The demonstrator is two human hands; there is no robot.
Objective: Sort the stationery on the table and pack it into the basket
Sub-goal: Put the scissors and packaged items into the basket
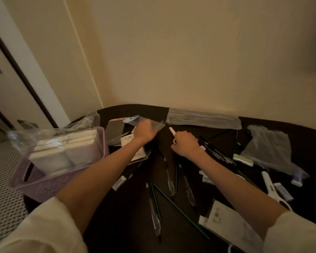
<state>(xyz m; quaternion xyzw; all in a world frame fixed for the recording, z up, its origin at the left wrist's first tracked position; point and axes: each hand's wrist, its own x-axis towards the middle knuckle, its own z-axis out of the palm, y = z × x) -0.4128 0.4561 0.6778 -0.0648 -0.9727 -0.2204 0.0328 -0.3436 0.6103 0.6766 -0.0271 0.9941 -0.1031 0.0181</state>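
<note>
Head view, the only one. Just above the middle of the frame the left hand (144,133) has its fingers curled round a flat clear plastic sleeve (158,125) with a pink-and-white header strip, holding it off the dark table (190,133); the sleeve's long axis runs left to right, tipped slightly down to the right. Close to its right, not touching it, the right hand (185,144) is fisted round a slim white pen-like stick (172,130) whose tip points up and left, toward the lower right corner of the sleeve. The coming move, I judge, turns on that gap: the tip lies just beside the sleeve's open-looking end, and whether it is meant to go in I cannot tell.

The lilac perforated plastic basket (44,187) sits at the left middle of the frame, on the table's left edge, nearer the left hand; it already holds a clear-wrapped stack of white pads (62,150). Loose dark pens and pencils (170,181) fan out across the lower centre, mostly lying near to far. White erasers and correction-tape-like pieces (281,189) lie lower right, and a white card pack (221,218) near the right forearm carries printed blocks, too blurred to read. No brand or lettering is legible anywhere.
</note>
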